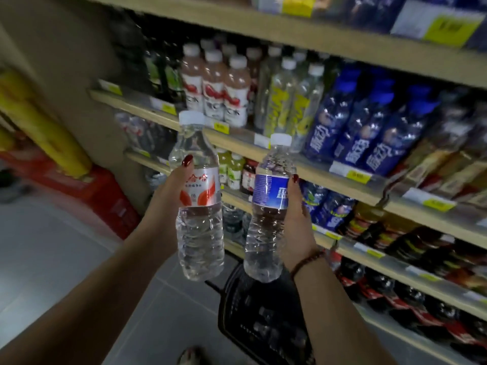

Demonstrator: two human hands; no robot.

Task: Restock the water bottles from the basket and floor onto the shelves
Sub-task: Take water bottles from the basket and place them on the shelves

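In front of the shelves (pixel 237 139), two water bottles are held upright, side by side and just apart. The left hand (pixel 168 196) grips the red-label bottle (pixel 199 227) round its middle, with the thumb lying on the top of the label and the fingers hidden behind the bottle. The right hand (pixel 297 222) grips the blue-label bottle (pixel 266 233) the same way, thumb at the label's right edge and fingers out of sight behind it. A bead bracelet (pixel 307 262) sits on the right wrist.

Below the bottles a dark basket (pixel 237 306) stands on the floor (pixel 52 259). The right forearm covers part of it, the bottom edge cuts it off, and its contents are too dark to make out.

The shelves slope across the view, blurred. Pink drinks (pixel 213 85) and blue bottles (pixel 369 127) can be told apart, while the lower rows are dim and the top shelf is cut off. At far left, red crates (pixel 92 191) and yellow packs (pixel 39 119) are smeared.
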